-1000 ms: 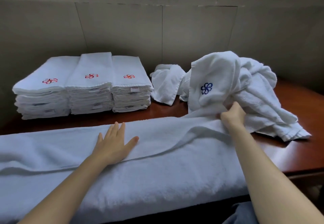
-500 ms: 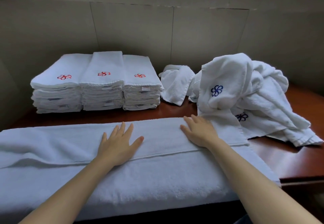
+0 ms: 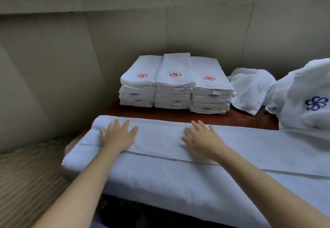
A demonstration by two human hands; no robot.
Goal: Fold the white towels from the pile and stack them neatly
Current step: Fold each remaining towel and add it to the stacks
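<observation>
A long white towel [image 3: 160, 172], folded lengthwise, lies across the front of the wooden table [image 3: 178, 115] and hangs over its near edge. My left hand [image 3: 117, 135] presses flat on the folded flap near the towel's left end. My right hand [image 3: 201, 141] lies flat on the same flap, further right, fingers spread. Behind them stand three side-by-side stacks of folded white towels [image 3: 175, 83] with red flower marks. The pile of unfolded towels [image 3: 307, 101], one showing a blue flower, sits at the right.
A loose small white towel [image 3: 251, 88] lies between the stacks and the pile. A beige panelled wall [image 3: 125, 36] closes the back and left. Striped flooring [image 3: 26, 183] shows left of the table's end.
My right hand let go of the towel edge by the pile and now lies flat on the flap. Both hands have slid left along the towel, and my view has turned left.
</observation>
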